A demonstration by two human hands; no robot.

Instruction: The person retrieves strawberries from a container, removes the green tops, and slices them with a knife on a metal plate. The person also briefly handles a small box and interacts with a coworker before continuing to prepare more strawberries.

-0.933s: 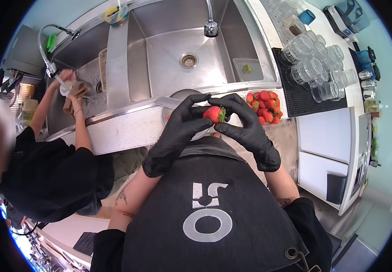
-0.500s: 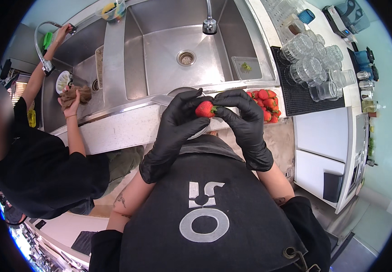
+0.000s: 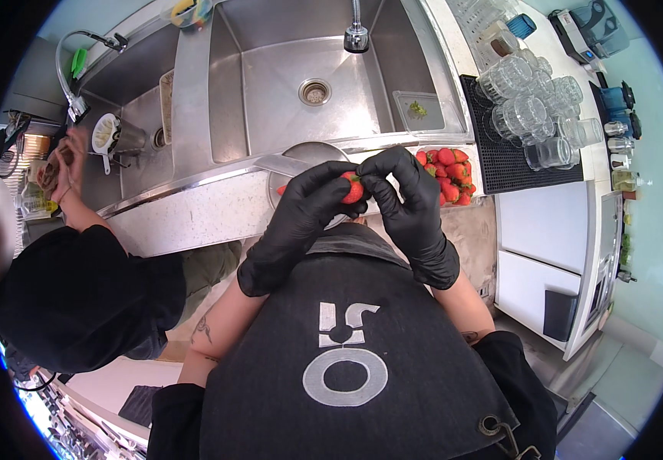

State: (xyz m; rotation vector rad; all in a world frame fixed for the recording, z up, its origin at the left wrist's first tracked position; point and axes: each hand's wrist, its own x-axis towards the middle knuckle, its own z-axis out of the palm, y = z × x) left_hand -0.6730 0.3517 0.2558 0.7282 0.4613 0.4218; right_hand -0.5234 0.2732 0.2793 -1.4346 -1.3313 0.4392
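Currently, left hand (image 3: pixel 297 218) holds strawberry (image 3: pixel 353 188), right hand (image 3: pixel 417 205) pinches its top; green scraps (image 3: pixel 417 110) already inside sink (image 3: pixel 278 100), strawberry pile (image 3: pixel 446 172) remains near-right of sink.

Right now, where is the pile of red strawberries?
In the head view, the pile of red strawberries is right of centre, on the counter's front edge, between the right hand and the black mat.

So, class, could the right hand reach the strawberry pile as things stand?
Probably yes: the right hand is near the strawberry pile with nothing visible between, though its fingertips are at the strawberry the left hand holds.
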